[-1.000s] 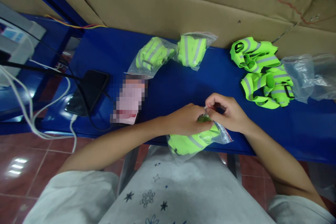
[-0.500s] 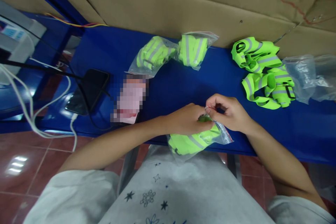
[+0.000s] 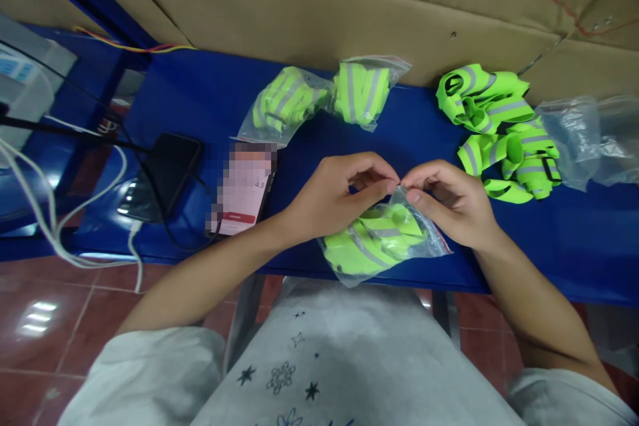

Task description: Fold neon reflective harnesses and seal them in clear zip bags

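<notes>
A clear zip bag (image 3: pixel 367 246) with a folded neon-green reflective strap inside lies at the front edge of the blue table (image 3: pixel 589 233). My left hand (image 3: pixel 344 190) pinches the upper corner of this bag between thumb and fingertips. Right beside it, my right hand (image 3: pixel 452 203) pinches the same bag's top edge, its fingertips almost touching those of the left. Two more filled bags, one at the back left (image 3: pixel 287 103) and one at the back middle (image 3: pixel 362 93), lie beyond my hands. Loose green straps (image 3: pixel 499 120) are heaped at the right.
Clear bags (image 3: pixel 574 140) lie at the far right by the brown backing (image 3: pixel 319 6). A lit phone (image 3: pixel 242 190) and a black phone (image 3: pixel 167 170) with cables (image 3: pixel 54 213) are on the left. A grey device (image 3: pixel 34 73) stands at the far left.
My left hand has come off the green strap part of the bag and moved up to its top edge. More of the bag now shows, and my right hand has shifted slightly right.
</notes>
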Tool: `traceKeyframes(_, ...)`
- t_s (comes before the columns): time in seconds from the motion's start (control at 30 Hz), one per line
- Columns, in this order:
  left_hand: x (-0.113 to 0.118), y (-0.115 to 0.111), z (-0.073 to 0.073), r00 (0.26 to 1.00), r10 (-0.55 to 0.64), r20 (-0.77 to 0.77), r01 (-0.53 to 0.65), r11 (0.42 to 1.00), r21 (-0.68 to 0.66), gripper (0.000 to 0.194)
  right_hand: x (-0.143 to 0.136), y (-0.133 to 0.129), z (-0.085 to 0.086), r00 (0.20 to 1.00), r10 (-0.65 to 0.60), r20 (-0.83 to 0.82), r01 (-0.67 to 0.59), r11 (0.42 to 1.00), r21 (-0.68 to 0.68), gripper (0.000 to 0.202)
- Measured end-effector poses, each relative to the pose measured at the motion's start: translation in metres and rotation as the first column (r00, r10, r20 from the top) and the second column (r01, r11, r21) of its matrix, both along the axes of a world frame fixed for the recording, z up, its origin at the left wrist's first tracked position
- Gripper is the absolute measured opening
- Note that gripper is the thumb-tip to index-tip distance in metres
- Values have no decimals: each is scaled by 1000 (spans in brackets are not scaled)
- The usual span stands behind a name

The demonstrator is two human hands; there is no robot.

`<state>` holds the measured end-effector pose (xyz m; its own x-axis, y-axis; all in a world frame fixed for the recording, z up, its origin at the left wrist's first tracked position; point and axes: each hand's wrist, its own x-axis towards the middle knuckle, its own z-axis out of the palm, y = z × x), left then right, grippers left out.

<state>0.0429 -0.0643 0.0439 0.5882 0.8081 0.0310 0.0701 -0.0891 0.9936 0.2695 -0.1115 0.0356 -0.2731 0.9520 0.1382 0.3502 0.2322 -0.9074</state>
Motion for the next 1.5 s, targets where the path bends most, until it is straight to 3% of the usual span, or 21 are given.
traceKeyframes(0.17,2,-3,-3,999,-23,-21,23,1000,-3,22,-3,-2,-6,994,-46,-102,52,996,66,22)
traceKeyframes(0.3,3,-4,-7,1000,17,-24,-15,997,82,21,-4,1,-9,990,18,-141,-2,994,110,28)
traceKeyframes(0.4,2,-3,-7,998,42,-37,-35,986,163,19,-4,2,-8,996,48,-74,-40,994,104,31)
traceKeyframes(0.5,2,-2,-5,997,55,-53,-42,975,220,17,-5,2,-6,999,32,38,-38,989,146,22)
traceKeyframes(0.7,2,-4,-5,998,49,-43,-37,967,251,17,-7,0,-3,993,10,122,-36,977,212,11)
traceKeyframes(0.97,2,-1,-7,999,16,-50,-7,983,183,13,-8,-2,-10,995,-18,102,-1,983,183,8)
traceKeyframes(1.13,-1,0,-5,1000,-12,26,12,1000,-1,22,-6,-2,-5,996,27,81,-40,986,164,7)
traceKeyframes(1.2,-1,1,-5,997,23,71,-21,999,-36,22,-2,0,-1,996,58,69,-66,990,124,7)
traceKeyframes(1.3,-1,3,-7,974,161,159,-160,987,-22,20,5,6,1,995,73,67,-78,994,70,9)
traceKeyframes(1.4,1,8,-12,929,275,248,-280,960,-17,23,9,12,-6,995,-66,77,56,991,124,17)
traceKeyframes(1.5,4,11,-17,915,305,264,-309,951,-28,27,10,14,-14,984,-161,78,147,976,159,21)
